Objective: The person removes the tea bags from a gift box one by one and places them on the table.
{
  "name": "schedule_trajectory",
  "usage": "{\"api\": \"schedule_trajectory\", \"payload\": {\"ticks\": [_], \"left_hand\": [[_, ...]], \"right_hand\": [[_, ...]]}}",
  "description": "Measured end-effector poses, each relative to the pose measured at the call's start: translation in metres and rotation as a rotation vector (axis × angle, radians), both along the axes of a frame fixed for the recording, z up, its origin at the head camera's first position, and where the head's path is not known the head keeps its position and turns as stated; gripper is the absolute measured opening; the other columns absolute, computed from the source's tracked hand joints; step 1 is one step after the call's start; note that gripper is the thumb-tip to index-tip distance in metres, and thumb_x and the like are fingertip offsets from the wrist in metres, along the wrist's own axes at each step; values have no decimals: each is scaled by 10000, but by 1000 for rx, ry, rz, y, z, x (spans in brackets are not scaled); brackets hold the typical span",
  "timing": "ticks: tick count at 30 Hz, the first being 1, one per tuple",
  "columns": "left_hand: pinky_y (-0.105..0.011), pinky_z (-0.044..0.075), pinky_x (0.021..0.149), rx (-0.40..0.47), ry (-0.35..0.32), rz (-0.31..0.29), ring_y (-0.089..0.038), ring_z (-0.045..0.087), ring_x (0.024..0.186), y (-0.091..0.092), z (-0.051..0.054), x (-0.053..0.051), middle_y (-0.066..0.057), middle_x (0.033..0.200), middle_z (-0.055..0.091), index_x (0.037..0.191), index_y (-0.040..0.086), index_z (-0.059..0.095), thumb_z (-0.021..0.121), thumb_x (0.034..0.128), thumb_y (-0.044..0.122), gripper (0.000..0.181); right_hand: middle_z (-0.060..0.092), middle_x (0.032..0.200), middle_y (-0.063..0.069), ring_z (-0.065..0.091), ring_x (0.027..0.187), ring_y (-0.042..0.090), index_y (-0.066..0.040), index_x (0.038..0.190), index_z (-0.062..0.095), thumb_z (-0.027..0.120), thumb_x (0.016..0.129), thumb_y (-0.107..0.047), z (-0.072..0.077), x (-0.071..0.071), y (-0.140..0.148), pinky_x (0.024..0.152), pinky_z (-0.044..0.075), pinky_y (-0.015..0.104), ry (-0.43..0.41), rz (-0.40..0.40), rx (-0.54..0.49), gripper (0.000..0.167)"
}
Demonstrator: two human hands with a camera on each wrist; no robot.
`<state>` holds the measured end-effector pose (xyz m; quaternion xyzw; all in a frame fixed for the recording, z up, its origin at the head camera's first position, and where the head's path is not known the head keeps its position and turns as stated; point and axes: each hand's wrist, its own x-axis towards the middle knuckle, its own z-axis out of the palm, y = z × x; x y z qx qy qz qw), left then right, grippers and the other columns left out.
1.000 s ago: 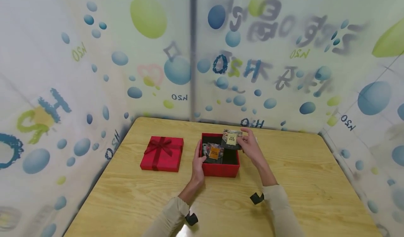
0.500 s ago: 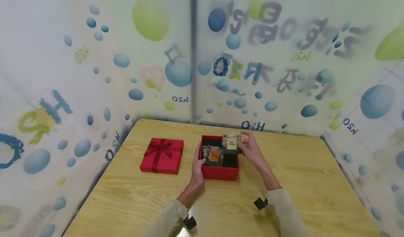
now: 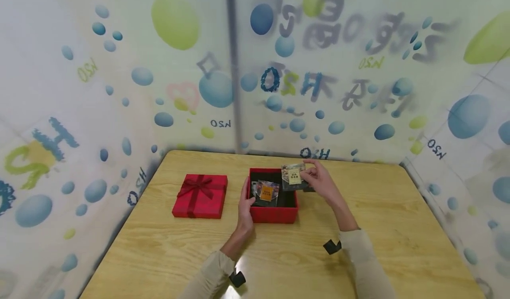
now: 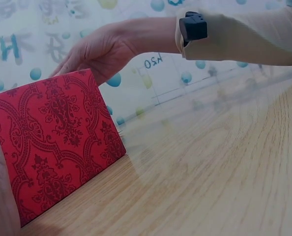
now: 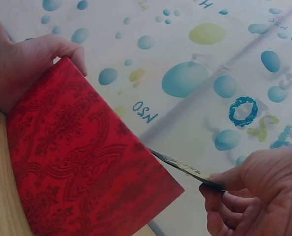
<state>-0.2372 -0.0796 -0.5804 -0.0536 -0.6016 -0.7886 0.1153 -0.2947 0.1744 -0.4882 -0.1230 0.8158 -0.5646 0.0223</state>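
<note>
An open red gift box (image 3: 275, 215) stands on the table, patterned on its sides and dark inside. My left hand (image 3: 245, 210) grips its left side, thumb over the rim. In the box's left part lies a dark flat packet with an orange label (image 3: 266, 193). My right hand (image 3: 321, 182) pinches another flat packet with a pale yellow label (image 3: 294, 176) between thumb and fingers, at the box's right back corner. The right wrist view shows that packet (image 5: 183, 168) edge-on, partly hidden behind the box wall (image 5: 87, 157).
A red box lid (image 3: 201, 197) with a dark red ribbon bow lies left of the box. The wooden table (image 3: 287, 259) runs back to printed curtains (image 3: 330, 91) with blue and green spots. A black wrist camera (image 3: 332, 247) hangs at the right cuff.
The head view has shifted slightly. My right hand has moved the yellow-labelled packet a little to the right relative to the box. My left hand keeps its grip on the box.
</note>
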Motion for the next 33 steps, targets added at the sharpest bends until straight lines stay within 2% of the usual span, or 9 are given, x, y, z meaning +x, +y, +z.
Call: {"api": "schedule_trajectory", "payload": {"ticks": [5,13,19,28,33], "left_hand": [[-567,101,1246,-16,8,4,-366,188,1547,-2,0,0,-186,1711,219,1667,64,224,367,914,-5,769],[-566,109,1243,-8,-9,-9,-367,199,1537,-4,1,2,-161,1717,209,1673,78,202,362,936,38,755],[-576,121,1235,-2,-2,-10,-370,212,1518,-4,4,3,-178,1714,205,1673,80,206,351,942,41,746],[-563,132,1239,-3,9,-11,-357,212,1532,-3,4,1,-171,1714,214,1675,107,221,357,944,41,746],[-566,138,1237,-10,25,-6,-377,200,1544,-2,2,1,-204,1708,214,1668,61,211,371,935,24,751]], "right_hand": [[690,1129,247,627,911,200,-7,1517,423,603,1064,-191,5,-1,5,788,547,420,-7,4,4,520],[692,1137,285,612,860,193,37,1544,380,584,1066,-137,6,-4,12,721,523,312,-19,-3,17,548],[702,1111,240,591,795,156,9,1548,390,608,1061,-185,8,-3,16,730,526,370,-1,2,28,568],[681,1128,245,595,822,195,-44,1551,397,622,1052,-179,10,-2,22,720,519,317,-23,26,24,564],[680,1157,247,615,867,197,-36,1570,364,626,1050,-172,11,0,26,757,521,356,-24,24,37,598]]}}
